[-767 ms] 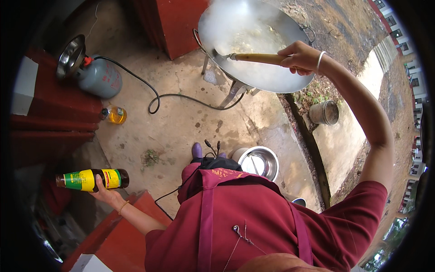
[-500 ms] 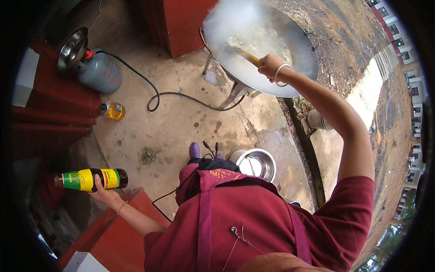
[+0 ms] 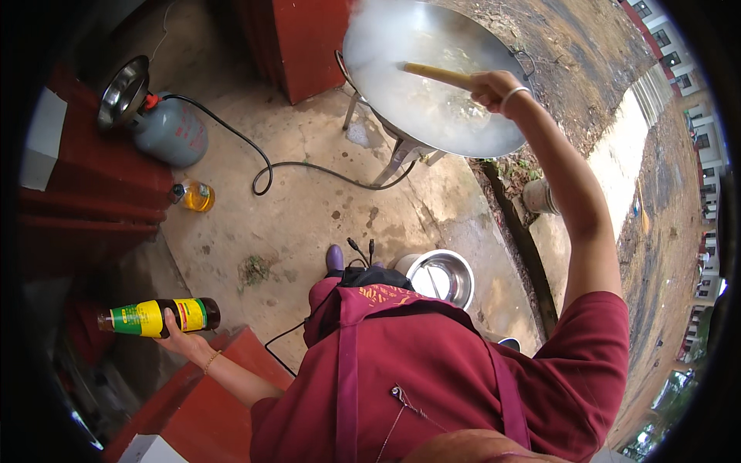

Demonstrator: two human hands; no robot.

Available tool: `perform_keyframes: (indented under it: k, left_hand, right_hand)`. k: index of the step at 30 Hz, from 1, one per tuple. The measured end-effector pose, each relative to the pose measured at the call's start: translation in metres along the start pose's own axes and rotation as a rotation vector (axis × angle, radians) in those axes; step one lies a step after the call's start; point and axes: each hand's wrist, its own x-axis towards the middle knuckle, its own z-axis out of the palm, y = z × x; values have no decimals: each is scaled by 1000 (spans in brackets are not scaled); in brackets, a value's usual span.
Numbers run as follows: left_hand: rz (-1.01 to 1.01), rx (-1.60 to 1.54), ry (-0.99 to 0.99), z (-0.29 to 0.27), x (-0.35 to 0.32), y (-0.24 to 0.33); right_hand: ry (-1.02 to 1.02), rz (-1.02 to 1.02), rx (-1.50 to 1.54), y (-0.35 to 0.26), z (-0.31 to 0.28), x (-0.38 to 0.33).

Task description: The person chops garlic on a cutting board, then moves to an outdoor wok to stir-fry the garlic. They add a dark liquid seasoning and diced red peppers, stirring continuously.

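Note:
My right hand (image 3: 496, 91) grips one end of a pale wooden handle (image 3: 440, 75) over a big steaming wok (image 3: 494, 50). The handle points left across the wok, and its far end fades into the steam, so I cannot tell what is on it. Pale pieces of food (image 3: 463, 108) show in the wok, blurred by vapour. Off to the left, my left hand (image 3: 179, 337) is wrapped round a dark glass bottle (image 3: 139, 319) with a yellow and green label. The bottle lies sideways in the hand, its neck toward the left.
A metal stand (image 3: 397, 160) holds up the wok. From a grey gas cylinder (image 3: 174, 131) a black hose (image 3: 266, 158) runs across the concrete. A metal bowl (image 3: 123, 89) leans by the cylinder, near a yellow oil bottle (image 3: 199, 197). A metal pot (image 3: 463, 282) stands by my feet.
My right hand has moved right and slightly farther away with the wooden handle, which now lies flatter and shows more of its length. The left hand still holds the bottle in nearly the same place.

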Motion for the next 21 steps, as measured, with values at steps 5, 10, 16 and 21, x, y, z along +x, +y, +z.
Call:
perform_keyframes:
  k: [5, 10, 16, 21]
  left_hand:
    - [24, -38, -29, 8, -5, 4]
    - [12, -19, -45, 13, -10, 11]
    - [63, 32, -86, 20, -13, 25]
    - [48, 40, -82, 12, -15, 29]
  right_hand:
    - [-389, 77, 473, 16, -95, -12]
    - [-401, -40, 705, 47, -109, 18]
    - [-475, -111, 1015, 101, -83, 133]
    - [-431, -64, 1148, 145, -73, 164]
